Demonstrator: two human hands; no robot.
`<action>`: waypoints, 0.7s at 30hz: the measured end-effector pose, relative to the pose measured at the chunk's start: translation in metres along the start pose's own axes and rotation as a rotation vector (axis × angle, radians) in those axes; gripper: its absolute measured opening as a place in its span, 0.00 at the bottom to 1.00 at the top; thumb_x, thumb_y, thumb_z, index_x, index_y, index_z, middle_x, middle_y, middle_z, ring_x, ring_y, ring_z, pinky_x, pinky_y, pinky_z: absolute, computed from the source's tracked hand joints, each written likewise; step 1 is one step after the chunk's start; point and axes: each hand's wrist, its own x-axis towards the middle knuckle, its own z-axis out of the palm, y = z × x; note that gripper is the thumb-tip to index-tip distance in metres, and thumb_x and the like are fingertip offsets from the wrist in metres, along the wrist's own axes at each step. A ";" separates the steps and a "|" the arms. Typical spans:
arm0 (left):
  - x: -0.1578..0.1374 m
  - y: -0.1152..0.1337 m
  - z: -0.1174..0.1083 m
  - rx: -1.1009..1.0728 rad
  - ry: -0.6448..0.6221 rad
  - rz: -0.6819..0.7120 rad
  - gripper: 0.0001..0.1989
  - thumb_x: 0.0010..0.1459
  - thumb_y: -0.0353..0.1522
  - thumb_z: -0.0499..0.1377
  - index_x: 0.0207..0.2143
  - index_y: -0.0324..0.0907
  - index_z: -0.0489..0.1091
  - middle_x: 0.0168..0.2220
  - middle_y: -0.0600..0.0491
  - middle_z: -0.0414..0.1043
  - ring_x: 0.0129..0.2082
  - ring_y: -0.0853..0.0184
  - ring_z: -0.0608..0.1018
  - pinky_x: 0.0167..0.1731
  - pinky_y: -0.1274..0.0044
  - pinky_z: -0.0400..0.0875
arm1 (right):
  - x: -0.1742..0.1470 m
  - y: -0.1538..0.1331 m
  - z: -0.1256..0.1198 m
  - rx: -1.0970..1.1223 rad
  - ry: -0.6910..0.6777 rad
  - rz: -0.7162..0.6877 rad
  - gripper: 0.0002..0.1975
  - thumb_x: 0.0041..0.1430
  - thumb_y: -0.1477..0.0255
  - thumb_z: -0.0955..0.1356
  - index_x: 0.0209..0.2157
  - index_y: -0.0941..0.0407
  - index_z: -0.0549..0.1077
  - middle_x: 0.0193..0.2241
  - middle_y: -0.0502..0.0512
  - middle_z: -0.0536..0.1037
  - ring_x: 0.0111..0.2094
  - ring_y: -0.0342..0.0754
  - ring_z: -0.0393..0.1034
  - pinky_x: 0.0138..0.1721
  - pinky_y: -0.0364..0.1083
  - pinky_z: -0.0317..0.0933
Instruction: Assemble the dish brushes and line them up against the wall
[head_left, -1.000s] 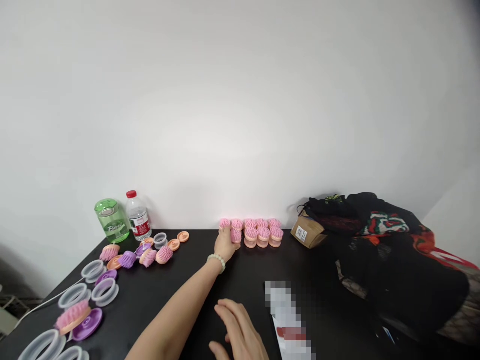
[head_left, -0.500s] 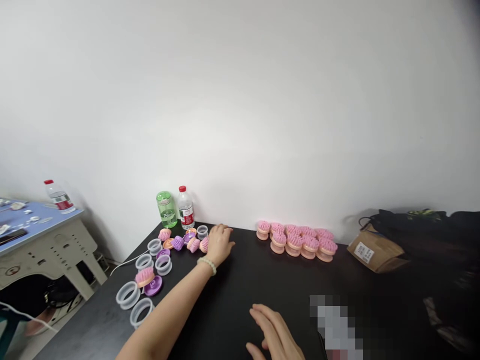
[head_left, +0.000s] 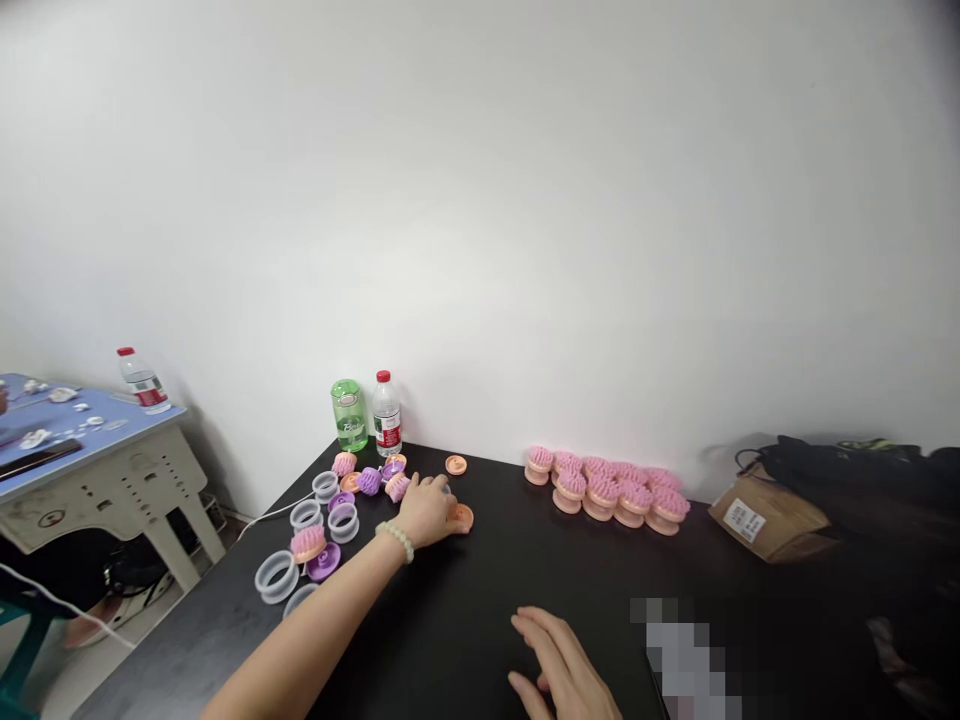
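Observation:
My left hand (head_left: pixel 426 512), with a beaded bracelet at the wrist, reaches down among loose brush parts on the black table. Its fingers curl over something mostly hidden; a bit of clear ring shows beside the fingertips. An orange disc (head_left: pixel 463 518) lies against the thumb side, and whether it is gripped is unclear. Another orange disc (head_left: pixel 455 465) rests behind the hand. Left of it are a pink bristled brush piece (head_left: pixel 397 487) and a purple one (head_left: pixel 368 481). My right hand (head_left: pixel 566 665) hovers over the near table, fingers apart, holding nothing.
Pink bristled brushes (head_left: pixel 602 491) on peach bases stand in rows by the wall. Clear rings (head_left: pixel 277 577) and a purple disc (head_left: pixel 324 562) lie left. A green bottle (head_left: pixel 349 416) and a water bottle (head_left: pixel 387 415) stand behind. A paper bag (head_left: pixel 772 515) is at right.
My left hand has drawn back toward me and slightly left among the parts, uncovering the orange discs. The right hand stays open in nearly the same place. The view has shifted a little.

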 end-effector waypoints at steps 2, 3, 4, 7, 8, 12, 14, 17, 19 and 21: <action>-0.020 0.002 -0.002 -0.027 -0.029 0.047 0.15 0.53 0.44 0.66 0.39 0.45 0.80 0.56 0.44 0.70 0.56 0.45 0.71 0.58 0.55 0.58 | 0.001 -0.003 -0.003 -0.007 0.000 0.017 0.18 0.64 0.74 0.64 0.55 0.53 0.67 0.49 0.61 0.77 0.44 0.53 0.79 0.39 0.43 0.77; -0.030 0.001 -0.004 -0.048 -0.045 0.068 0.16 0.52 0.43 0.67 0.42 0.47 0.79 0.57 0.44 0.69 0.56 0.46 0.71 0.58 0.57 0.60 | 0.002 -0.005 -0.005 -0.010 0.006 0.024 0.17 0.64 0.74 0.64 0.55 0.53 0.67 0.49 0.61 0.77 0.44 0.53 0.79 0.39 0.43 0.77; -0.040 -0.001 -0.005 -0.073 -0.058 0.087 0.20 0.51 0.43 0.68 0.46 0.49 0.78 0.58 0.45 0.68 0.57 0.48 0.72 0.58 0.59 0.62 | 0.003 -0.008 -0.007 -0.012 0.014 0.029 0.17 0.65 0.73 0.64 0.54 0.53 0.68 0.49 0.61 0.78 0.44 0.53 0.79 0.39 0.44 0.78; -0.062 -0.010 -0.010 -0.152 -0.041 0.088 0.30 0.52 0.42 0.67 0.58 0.52 0.68 0.62 0.48 0.64 0.60 0.53 0.70 0.57 0.66 0.65 | 0.007 -0.014 -0.011 -0.007 0.060 0.031 0.15 0.66 0.71 0.63 0.54 0.52 0.69 0.47 0.61 0.78 0.43 0.54 0.79 0.38 0.45 0.78; -0.067 -0.013 -0.011 -0.174 -0.018 0.066 0.29 0.55 0.40 0.65 0.60 0.52 0.66 0.63 0.48 0.63 0.60 0.55 0.70 0.57 0.68 0.66 | 0.008 -0.016 -0.012 -0.002 0.082 0.029 0.15 0.66 0.70 0.63 0.53 0.52 0.69 0.46 0.61 0.79 0.42 0.54 0.80 0.37 0.46 0.78; -0.081 -0.023 -0.009 -0.235 0.063 -0.034 0.19 0.62 0.36 0.58 0.55 0.46 0.69 0.57 0.47 0.69 0.51 0.59 0.77 0.51 0.69 0.71 | 0.010 -0.018 -0.012 0.018 0.133 0.049 0.13 0.66 0.69 0.63 0.51 0.51 0.70 0.45 0.61 0.79 0.40 0.55 0.80 0.34 0.46 0.79; -0.087 -0.023 -0.006 -0.250 0.081 -0.058 0.22 0.57 0.37 0.63 0.54 0.45 0.69 0.53 0.48 0.72 0.49 0.58 0.78 0.49 0.69 0.72 | 0.009 -0.016 -0.010 0.028 0.123 0.066 0.14 0.65 0.71 0.63 0.52 0.51 0.70 0.45 0.60 0.79 0.41 0.55 0.80 0.34 0.46 0.79; -0.091 -0.016 0.001 -0.241 0.111 -0.076 0.31 0.47 0.35 0.70 0.55 0.46 0.68 0.52 0.48 0.73 0.51 0.55 0.75 0.50 0.67 0.70 | 0.008 -0.013 -0.007 0.046 0.094 0.089 0.16 0.64 0.72 0.64 0.52 0.50 0.69 0.46 0.60 0.78 0.41 0.55 0.80 0.34 0.47 0.79; -0.091 -0.009 0.004 -0.215 0.138 -0.073 0.31 0.46 0.32 0.71 0.54 0.47 0.69 0.52 0.49 0.74 0.52 0.53 0.74 0.51 0.65 0.67 | 0.007 -0.012 -0.004 0.060 0.074 0.106 0.16 0.63 0.73 0.64 0.53 0.50 0.69 0.47 0.60 0.78 0.42 0.55 0.79 0.33 0.47 0.78; -0.090 -0.001 0.004 -0.181 0.172 -0.066 0.25 0.47 0.30 0.70 0.50 0.47 0.71 0.47 0.50 0.76 0.50 0.53 0.74 0.53 0.62 0.63 | 0.006 -0.012 -0.002 0.080 0.056 0.123 0.17 0.63 0.74 0.64 0.53 0.50 0.69 0.48 0.60 0.77 0.41 0.55 0.79 0.32 0.47 0.78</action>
